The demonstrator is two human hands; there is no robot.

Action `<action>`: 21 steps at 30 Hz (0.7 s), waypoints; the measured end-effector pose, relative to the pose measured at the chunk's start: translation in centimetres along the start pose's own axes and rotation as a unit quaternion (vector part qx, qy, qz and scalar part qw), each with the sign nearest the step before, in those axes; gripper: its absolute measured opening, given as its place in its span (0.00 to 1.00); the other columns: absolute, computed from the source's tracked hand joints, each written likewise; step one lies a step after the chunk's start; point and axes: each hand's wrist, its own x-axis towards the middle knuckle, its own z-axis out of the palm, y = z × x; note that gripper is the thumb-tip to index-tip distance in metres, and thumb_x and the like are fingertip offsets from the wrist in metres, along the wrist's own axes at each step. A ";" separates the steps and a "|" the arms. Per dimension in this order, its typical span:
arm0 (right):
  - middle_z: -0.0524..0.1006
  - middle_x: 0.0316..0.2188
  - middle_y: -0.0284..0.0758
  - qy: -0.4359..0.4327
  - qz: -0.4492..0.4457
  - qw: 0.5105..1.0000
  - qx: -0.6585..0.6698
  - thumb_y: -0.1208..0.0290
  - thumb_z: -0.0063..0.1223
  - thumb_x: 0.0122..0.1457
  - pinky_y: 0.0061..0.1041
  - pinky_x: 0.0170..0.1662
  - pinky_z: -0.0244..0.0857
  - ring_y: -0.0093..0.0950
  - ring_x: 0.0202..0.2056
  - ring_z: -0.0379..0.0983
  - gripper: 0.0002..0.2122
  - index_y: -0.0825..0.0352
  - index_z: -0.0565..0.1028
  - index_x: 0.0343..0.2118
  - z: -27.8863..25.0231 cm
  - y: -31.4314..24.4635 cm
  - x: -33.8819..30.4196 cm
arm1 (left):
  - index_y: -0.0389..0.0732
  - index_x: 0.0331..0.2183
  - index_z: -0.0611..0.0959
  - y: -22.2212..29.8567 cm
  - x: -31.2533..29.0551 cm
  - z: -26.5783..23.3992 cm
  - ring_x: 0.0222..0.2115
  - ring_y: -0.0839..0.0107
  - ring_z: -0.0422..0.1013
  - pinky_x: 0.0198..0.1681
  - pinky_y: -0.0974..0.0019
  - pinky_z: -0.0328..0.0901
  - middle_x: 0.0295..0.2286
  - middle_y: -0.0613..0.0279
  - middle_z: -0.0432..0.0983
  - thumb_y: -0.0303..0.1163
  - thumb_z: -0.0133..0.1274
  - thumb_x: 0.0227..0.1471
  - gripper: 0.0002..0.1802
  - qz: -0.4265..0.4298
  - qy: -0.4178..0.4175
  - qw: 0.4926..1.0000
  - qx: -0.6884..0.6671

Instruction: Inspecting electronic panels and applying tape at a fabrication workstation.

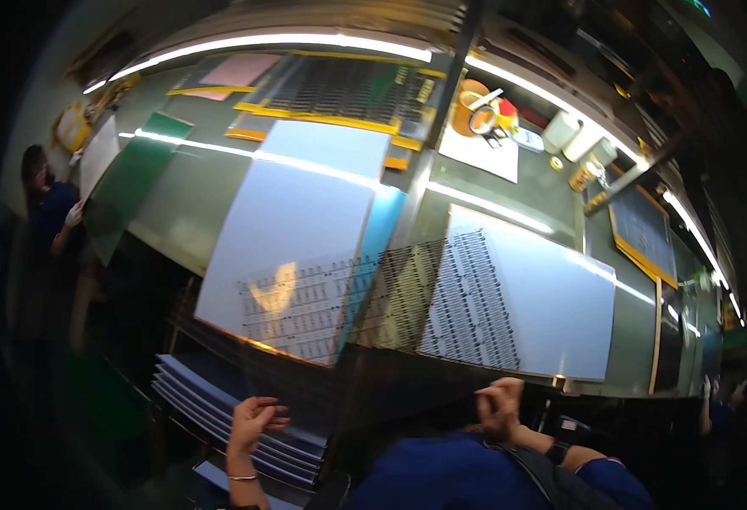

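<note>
Head view: two curled hands, hold unclear, one film, two pale-blue tabletop boards

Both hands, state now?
Left hand: fingers curled; can't tell if gripping the clear printed film.
Right hand: fingers curled in; grip on film also unclear.

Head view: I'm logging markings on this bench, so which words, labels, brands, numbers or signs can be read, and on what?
None can be read.
Patterned transparent film: dark printed marks, too small and blurred.
Yellow-edged dark sheets at the back: yellow marks, too blurred.
Small yellowish container: any label is too small.
</note>
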 end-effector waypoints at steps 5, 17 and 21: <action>0.67 0.41 0.36 0.112 0.593 0.733 0.313 0.59 0.62 0.52 0.32 0.45 0.62 0.29 0.41 0.66 0.22 0.67 0.68 0.43 -2.6 4.7 -4.2 | 0.33 0.44 0.73 6.4 2.0 -0.9 0.32 0.58 0.78 0.30 0.63 0.75 0.36 0.48 0.77 0.25 0.51 0.53 0.15 -0.024 -0.125 0.987 0.093; 0.78 0.33 0.32 0.249 0.444 0.815 0.277 0.76 0.57 0.57 0.18 0.38 0.69 0.18 0.32 0.74 0.13 0.70 0.74 0.45 -19.0 20.9 -6.5 | 0.39 0.55 0.70 8.4 10.0 24.8 0.34 0.65 0.77 0.37 0.69 0.72 0.46 0.50 0.73 0.17 0.56 0.46 0.32 0.261 -0.226 0.877 0.333; 0.78 0.35 0.31 0.286 0.485 0.790 0.241 0.71 0.55 0.59 0.17 0.39 0.68 0.16 0.34 0.73 0.13 0.70 0.74 0.45 -20.3 22.5 -8.3 | 0.45 0.56 0.71 6.4 13.4 27.5 0.55 0.58 0.64 0.57 0.55 0.59 0.58 0.57 0.62 0.21 0.57 0.46 0.33 0.511 -0.224 0.686 0.468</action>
